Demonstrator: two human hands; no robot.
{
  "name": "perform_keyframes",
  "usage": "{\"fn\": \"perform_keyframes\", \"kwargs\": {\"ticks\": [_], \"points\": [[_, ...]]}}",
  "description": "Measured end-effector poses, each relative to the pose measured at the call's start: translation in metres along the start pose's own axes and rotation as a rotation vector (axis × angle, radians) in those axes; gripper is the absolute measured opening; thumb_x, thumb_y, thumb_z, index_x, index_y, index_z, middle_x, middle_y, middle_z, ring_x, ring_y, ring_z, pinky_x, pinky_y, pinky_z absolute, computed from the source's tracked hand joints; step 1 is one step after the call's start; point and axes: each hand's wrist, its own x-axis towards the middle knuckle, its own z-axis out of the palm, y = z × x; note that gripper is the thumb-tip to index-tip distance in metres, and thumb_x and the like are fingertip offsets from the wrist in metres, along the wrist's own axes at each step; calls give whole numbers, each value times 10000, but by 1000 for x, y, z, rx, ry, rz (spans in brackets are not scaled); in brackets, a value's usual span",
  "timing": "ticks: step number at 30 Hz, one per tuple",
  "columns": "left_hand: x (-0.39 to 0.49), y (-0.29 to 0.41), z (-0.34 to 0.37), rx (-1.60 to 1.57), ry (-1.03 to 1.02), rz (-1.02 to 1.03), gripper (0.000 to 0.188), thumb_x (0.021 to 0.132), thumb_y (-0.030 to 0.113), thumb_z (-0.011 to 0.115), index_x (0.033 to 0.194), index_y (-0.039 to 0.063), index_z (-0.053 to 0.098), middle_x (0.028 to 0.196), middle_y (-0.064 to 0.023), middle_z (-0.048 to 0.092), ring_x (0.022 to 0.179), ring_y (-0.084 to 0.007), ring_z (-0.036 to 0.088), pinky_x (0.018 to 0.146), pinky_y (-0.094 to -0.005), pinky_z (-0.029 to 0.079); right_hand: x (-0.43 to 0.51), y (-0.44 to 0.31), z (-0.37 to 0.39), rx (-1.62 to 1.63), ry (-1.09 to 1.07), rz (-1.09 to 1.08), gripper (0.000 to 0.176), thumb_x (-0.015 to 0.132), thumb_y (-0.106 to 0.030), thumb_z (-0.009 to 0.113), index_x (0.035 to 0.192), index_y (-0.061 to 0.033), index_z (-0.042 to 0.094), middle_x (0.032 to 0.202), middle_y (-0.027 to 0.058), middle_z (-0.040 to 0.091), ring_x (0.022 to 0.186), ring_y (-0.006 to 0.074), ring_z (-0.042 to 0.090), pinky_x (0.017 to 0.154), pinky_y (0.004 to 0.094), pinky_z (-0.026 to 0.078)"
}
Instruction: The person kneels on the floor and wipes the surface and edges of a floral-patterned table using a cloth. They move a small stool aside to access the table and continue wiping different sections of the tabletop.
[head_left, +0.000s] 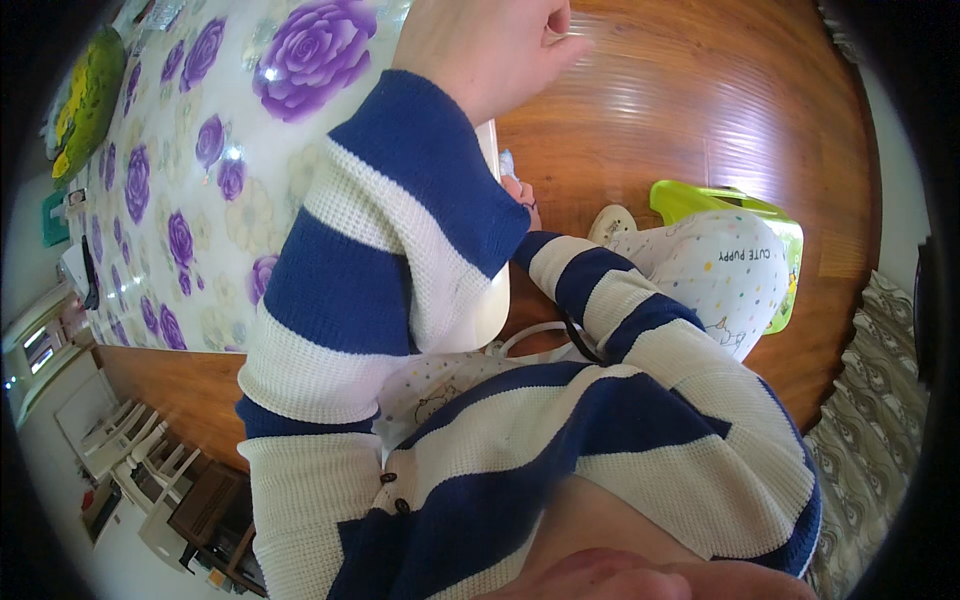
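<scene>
My left hand (499, 52) is raised over the near right edge of a table with a purple-rose tablecloth (315, 60). Its fingers curl at the top of the picture and are partly cut off, so what they may hold is unclear. Lower down, beside the table's white edge (491, 315), my right hand (525, 199) is half covered by the left sleeve. A small pale blue and white item (507, 163), too hidden to name, sticks out from its fingers. Both arms wear a blue and white striped knit sweater (330, 277).
A lime-green plastic stool (690, 199) stands on the wood floor (780, 127) by my knee, near a cream clog (615, 223). A green and yellow bag-like thing (94, 105) and a teal container (54, 217) lie toward the table's far side. White chairs (124, 435) and a patterned curtain (862, 420) are farther off.
</scene>
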Motion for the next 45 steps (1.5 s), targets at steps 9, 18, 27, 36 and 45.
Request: {"fn": "perform_keyframes", "kwargs": {"ticks": [9, 18, 27, 36, 45], "points": [[2, 8, 0, 97, 6, 54, 162, 796, 197, 711, 724, 84, 619, 660, -56, 618, 699, -273, 616, 908, -477, 404, 32, -31, -13, -122, 88, -86, 290, 889, -134, 587, 1176, -116, 549, 1135, 225, 531, 1015, 432, 550, 861, 495, 480], [11, 9, 4, 69, 49, 63, 163, 774, 205, 721, 748, 76, 624, 699, -69, 629, 715, -289, 601, 803, -409, 413, 160, -7, 4, -37, 144, -286, 388, 849, -114, 630, 1227, -74, 551, 1191, 246, 556, 1074, 451, 545, 925, 488, 465], [5, -3, 5, 84, 105, 75, 187, 777, 233, 723, 764, 64, 645, 712, -82, 656, 733, -297, 624, 810, -398, 438, 78, -17, -7, -19, 78, -161, 469, 845, -139, 621, 1292, -51, 512, 1255, 259, 531, 1138, 461, 504, 961, 509, 444], [3, -7, 3, 6, 55, 41, 186, 792, 232, 727, 760, 60, 662, 707, -75, 671, 706, -271, 642, 847, -396, 444, 1, -18, -19, -179, -97, -22, 467, 861, -135, 606, 1314, -101, 493, 1241, 280, 494, 1084, 475, 507, 933, 518, 453], [6, 5, 4, 45, 13, 10, 170, 780, 216, 732, 749, 74, 644, 688, -59, 648, 710, -264, 631, 831, -397, 416, 33, -21, -10, -140, 70, -122, 418, 864, -92, 596, 1275, -134, 532, 1236, 255, 495, 1118, 460, 485, 956, 502, 438]]}}
